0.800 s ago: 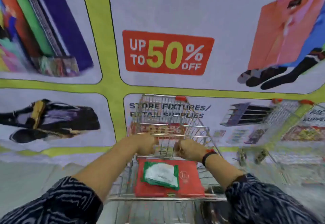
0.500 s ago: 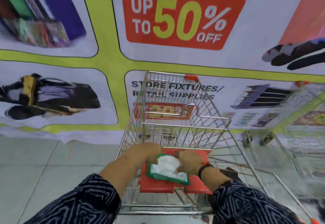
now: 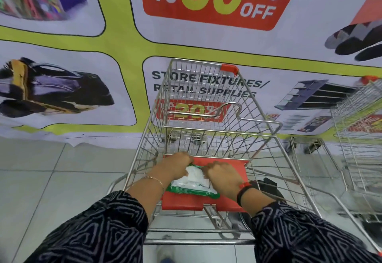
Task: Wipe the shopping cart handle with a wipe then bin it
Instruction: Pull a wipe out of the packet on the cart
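Note:
A wire shopping cart [image 3: 256, 118] stands in front of me, its metal handle bar [image 3: 198, 241] running across the bottom between my sleeves. On the cart's red child-seat flap [image 3: 182, 202] lies a green and white pack of wipes [image 3: 192, 184]. My left hand [image 3: 175, 164] grips the pack's far left end. My right hand [image 3: 223, 175] pinches at the top of the pack, fingers closed on it. No loose wipe is visible.
A printed sale banner [image 3: 115, 41] covers the wall right behind the cart. A second wire cart [image 3: 359, 138] stands at the right. Pale floor tiles [image 3: 51, 180] spread to the left. No bin is in view.
My hands came back from the cart's inner rail onto the wipes pack on the red flap. The view has tilted down and moved closer to the cart.

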